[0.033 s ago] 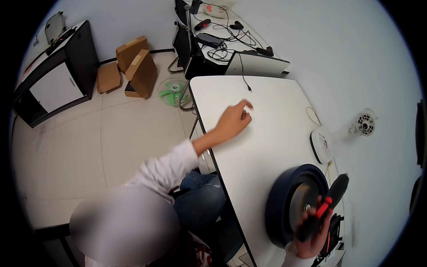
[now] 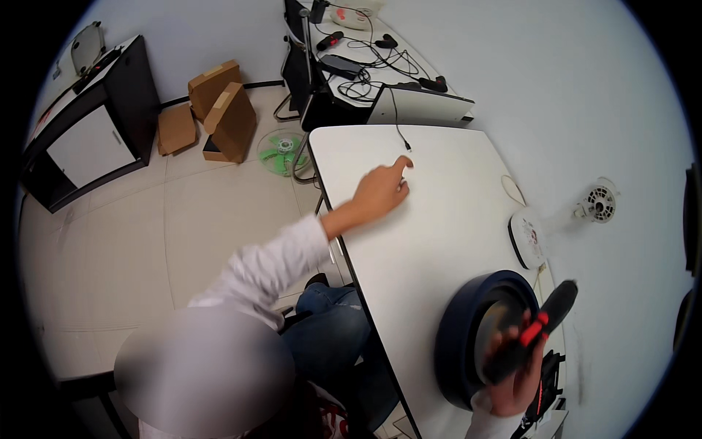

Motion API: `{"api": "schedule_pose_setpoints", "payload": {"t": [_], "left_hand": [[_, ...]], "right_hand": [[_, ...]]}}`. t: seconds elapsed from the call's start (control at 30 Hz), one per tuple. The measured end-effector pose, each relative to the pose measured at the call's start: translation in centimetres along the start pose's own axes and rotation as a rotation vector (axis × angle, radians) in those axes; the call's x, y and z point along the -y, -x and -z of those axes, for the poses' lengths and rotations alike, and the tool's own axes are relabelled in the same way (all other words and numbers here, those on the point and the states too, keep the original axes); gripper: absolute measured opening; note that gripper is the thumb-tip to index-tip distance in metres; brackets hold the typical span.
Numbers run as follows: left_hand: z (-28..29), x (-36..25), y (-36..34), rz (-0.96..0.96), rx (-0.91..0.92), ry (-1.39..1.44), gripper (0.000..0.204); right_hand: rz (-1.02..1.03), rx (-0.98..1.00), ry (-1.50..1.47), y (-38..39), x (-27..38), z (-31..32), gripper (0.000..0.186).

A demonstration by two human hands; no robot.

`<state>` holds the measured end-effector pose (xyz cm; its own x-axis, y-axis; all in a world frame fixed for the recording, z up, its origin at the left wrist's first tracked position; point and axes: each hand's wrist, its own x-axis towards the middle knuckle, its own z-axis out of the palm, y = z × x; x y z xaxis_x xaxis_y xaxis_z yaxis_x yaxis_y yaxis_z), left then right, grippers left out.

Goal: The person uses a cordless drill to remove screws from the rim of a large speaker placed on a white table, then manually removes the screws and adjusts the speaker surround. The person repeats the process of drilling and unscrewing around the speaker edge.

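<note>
Left hand: Your left hand [image 2: 380, 194] reaches in from the left over the white tabletop [image 2: 431, 234], at the upper middle of the frame, its fingers loosely curled, the index finger bent forward and a gap below it; nothing shows in its grasp.

Right hand: At the lower right of the frame, your right hand [image 2: 518, 390] is closed about the lower half of a black-and-red tool [image 2: 534, 331], your fingertips showing on its far side.

Tool: Long and dark with red bands about its middle, the tool slants up toward the right at the lower right of the frame; blur hides its exact kind.

Blue object: A round, dark blue object [image 2: 455, 344] with a thick rim sits on the tabletop just left of your right hand, which covers part of its grey inner disc; whether they touch, you cannot tell.

Cable: A black cable [image 2: 408, 145] drops over the tabletop's far edge, its plug just above your left index finger.

Tabletop's right side: A small white box [image 2: 529, 238] with a dark edge lies near the wall [image 2: 570, 132].

Upper middle: A second tabletop [image 2: 420, 55] carries tangled black cords [image 2: 358, 89] and a black power brick [image 2: 341, 66].

Upper left: Brown cardboard boxes [image 2: 231, 124] and a green-bladed fan [image 2: 284, 155] stand on the tiled floor [image 2: 219, 212], right of a dark cabinet [image 2: 135, 91].
</note>
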<state>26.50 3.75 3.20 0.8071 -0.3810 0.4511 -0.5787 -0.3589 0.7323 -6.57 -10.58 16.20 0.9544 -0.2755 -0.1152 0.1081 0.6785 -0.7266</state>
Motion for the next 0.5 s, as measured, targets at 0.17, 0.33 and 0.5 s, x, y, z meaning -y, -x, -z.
{"api": "schedule_pose_setpoints", "payload": {"t": [0.17, 0.33, 0.5], "left_hand": [[-1.2, 4.5, -9.1, -0.163, 0.227, -0.453, 0.034], [-2.5, 13.1, -13.7, -0.135, 0.326, -0.789, 0.021], [-4.6, 10.3, -15.5, -0.214, 0.232, -0.572, 0.021]], "right_hand": [[-0.097, 0.165, 0.024, -11.0, 1.2, -1.8, 0.037], [-0.177, 0.039, -0.076, -26.2, -1.7, -3.6, 0.027], [-0.033, -0.188, -0.193, -38.5, -3.2, -0.1, 0.022]]}}
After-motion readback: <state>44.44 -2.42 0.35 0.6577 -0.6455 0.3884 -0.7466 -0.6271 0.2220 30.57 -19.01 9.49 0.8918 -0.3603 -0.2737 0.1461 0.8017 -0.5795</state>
